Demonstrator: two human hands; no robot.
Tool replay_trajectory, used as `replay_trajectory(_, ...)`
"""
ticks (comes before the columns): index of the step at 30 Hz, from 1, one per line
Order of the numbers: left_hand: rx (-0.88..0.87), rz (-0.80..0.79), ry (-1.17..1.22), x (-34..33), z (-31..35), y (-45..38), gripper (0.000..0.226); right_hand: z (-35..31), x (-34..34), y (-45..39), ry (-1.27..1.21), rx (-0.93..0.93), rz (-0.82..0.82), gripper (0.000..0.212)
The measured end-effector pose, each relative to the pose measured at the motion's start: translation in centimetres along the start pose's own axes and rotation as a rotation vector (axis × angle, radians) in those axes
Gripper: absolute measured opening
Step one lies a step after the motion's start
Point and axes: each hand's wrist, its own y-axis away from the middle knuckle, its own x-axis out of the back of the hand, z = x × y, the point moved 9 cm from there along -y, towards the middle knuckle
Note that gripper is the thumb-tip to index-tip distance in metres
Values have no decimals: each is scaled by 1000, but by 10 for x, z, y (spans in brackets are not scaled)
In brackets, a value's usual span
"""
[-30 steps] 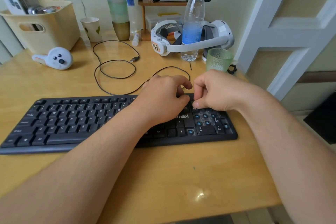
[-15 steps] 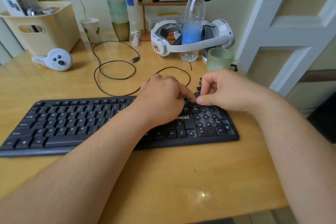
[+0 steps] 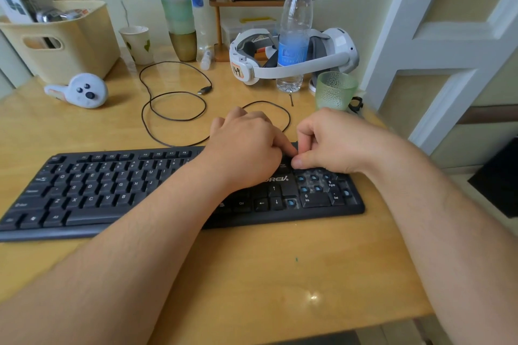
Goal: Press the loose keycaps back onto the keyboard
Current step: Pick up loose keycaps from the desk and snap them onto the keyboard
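Note:
A black keyboard [image 3: 112, 190] lies across the wooden desk. Its number pad [image 3: 316, 187] has several bare blue stems where keycaps are off. My right hand [image 3: 333, 143] sits over the pad's upper left corner, with fingers and thumb curled round a small dark keycap [image 3: 294, 145], of which only a sliver shows. My left hand [image 3: 246, 148] rests on the keys left of the pad. Its index finger reaches out and touches the same keycap. Whether the keycap sits on a stem is hidden.
Behind the keyboard stand a green textured glass [image 3: 335, 91], a water bottle [image 3: 294, 33] and a white headset [image 3: 294, 61]. A black cable [image 3: 173, 106] loops at mid-desk. A white controller [image 3: 81, 89] and a beige bin [image 3: 61, 39] are at the far left.
My right hand, which had lifted a keycap above the keyboard's back edge, has come down onto the number pad's upper left corner. My left hand stayed put, its index finger beside the right thumb.

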Motion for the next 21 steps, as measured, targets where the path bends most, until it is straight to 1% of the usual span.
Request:
replay_trajectory(3, -8, 3, 12, -1, 0, 1, 42, 7, 0, 0, -64, 3, -12, 25)
replay_trajectory(6, -8, 25, 63, 2, -2, 2, 45, 20, 7, 0, -154, -16, 53, 25)
replay_trajectory(8, 0, 64, 93, 6, -5, 1, 44, 23, 10, 1, -140, -33, 92, 26)
replay_trajectory(10, 3, 86, 101, 7, -5, 1, 43, 20, 6, 1, -123, -38, 73, 26)
replay_trajectory(12, -5, 81, 90, 5, -3, 1, 42, 17, 2, 2, -95, -51, 54, 27)
replay_trajectory(14, -9, 69, 87, 3, -1, 1, 43, 13, 1, 0, -72, -65, 71, 27)
replay_trajectory(17, -13, 62, 80, 2, 0, 2, 45, 4, 2, -1, -59, -40, 111, 27)
replay_trajectory(21, 0, 82, 108, 5, -2, 2, 43, 7, 6, 2, -93, -2, 107, 28)
